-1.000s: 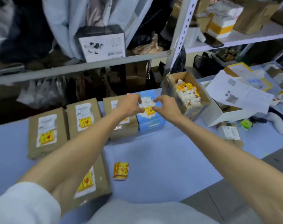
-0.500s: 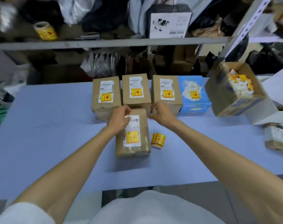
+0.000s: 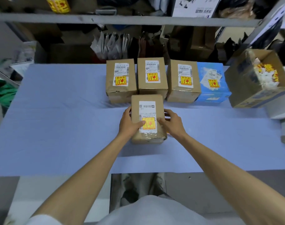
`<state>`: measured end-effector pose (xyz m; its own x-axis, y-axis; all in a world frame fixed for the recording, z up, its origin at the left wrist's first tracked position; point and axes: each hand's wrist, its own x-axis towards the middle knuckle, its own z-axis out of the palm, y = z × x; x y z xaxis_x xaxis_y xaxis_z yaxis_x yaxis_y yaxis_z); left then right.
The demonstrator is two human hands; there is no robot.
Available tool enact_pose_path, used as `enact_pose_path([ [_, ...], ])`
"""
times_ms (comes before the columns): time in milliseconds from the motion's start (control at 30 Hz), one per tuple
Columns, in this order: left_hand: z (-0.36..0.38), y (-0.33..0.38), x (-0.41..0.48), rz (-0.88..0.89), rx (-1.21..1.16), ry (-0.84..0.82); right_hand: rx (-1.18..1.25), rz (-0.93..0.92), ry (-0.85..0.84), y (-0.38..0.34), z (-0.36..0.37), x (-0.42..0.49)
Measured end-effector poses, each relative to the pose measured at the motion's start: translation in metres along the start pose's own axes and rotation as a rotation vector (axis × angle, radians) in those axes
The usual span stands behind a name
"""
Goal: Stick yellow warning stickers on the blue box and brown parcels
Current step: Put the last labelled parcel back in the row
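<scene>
Since half a second ago both hands have slid from the far end of the oblong brown cardboard parcel point(image 3: 147, 98) down to its flanks. In the head view, the left hand point(image 3: 130, 125) grips the parcel's left side, its thumb laid over the top onto the left edge of the square yellow warning sticker point(image 3: 149, 123) on the white label. The right hand point(image 3: 172, 124) clasps the right side, thumb on top just beside the sticker. The parcel lies flat on the pale blue worktop point(image 3: 65, 119), just in front of a row of three more brown parcels point(image 3: 152, 90) and the light blue cardboard box point(image 3: 211, 95), each already bearing a yellow sticker. The step in hand looks like pressing down the last sticker, so the task seems all but done. The next move, I judge, calls for a firm thumb rub across the sticker's edges, then shifting the parcel into line with the row
</scene>
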<state>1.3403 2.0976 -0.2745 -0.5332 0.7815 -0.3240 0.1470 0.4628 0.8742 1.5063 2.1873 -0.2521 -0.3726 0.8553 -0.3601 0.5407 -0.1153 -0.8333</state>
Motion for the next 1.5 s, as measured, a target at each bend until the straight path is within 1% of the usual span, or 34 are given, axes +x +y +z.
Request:
enact_pose_path([
  [133, -0.008, -0.010, -0.005, -0.036, -0.104, -0.112, 0.019, -0.033, 0.009, 0.005, 0.007, -0.008],
  [200, -0.012, -0.013, -0.007, -0.045, -0.119, -0.127, 0.016, -0.034, -0.016, 0.007, 0.009, -0.010],
  [300, -0.020, -0.018, -0.009, -0.054, -0.141, -0.120, 0.060, -0.016, -0.106, 0.005, 0.012, -0.013],
  [433, -0.042, -0.030, -0.015, -0.082, -0.171, -0.089, 0.058, -0.029, -0.170, -0.003, 0.029, -0.018],
  [567, -0.073, -0.045, -0.026, -0.098, -0.185, -0.050, 0.066, -0.087, -0.247, -0.012, 0.057, -0.025],
  [667, -0.101, -0.057, -0.035, -0.132, -0.184, 0.020, 0.073, -0.120, -0.318, -0.024, 0.083, -0.026],
  [800, -0.143, -0.072, -0.045, -0.175, -0.250, 0.117, 0.074, -0.145, -0.424, -0.044, 0.126, -0.023],
  [933, -0.183, -0.082, -0.045, -0.196, -0.264, 0.188, 0.065, -0.166, -0.473, -0.065, 0.165, -0.016],
  [1033, -0.208, -0.080, -0.032, -0.182, -0.265, 0.203, 0.059, -0.168, -0.464, -0.082, 0.187, -0.005],
  [1300, -0.255, -0.054, 0.044, -0.122, -0.225, 0.192, -0.014, -0.180, -0.306, -0.142, 0.217, 0.048],
  [1500, -0.269, -0.032, 0.110, -0.124, -0.171, 0.125, -0.047, -0.169, -0.296, -0.178, 0.226, 0.090],
])
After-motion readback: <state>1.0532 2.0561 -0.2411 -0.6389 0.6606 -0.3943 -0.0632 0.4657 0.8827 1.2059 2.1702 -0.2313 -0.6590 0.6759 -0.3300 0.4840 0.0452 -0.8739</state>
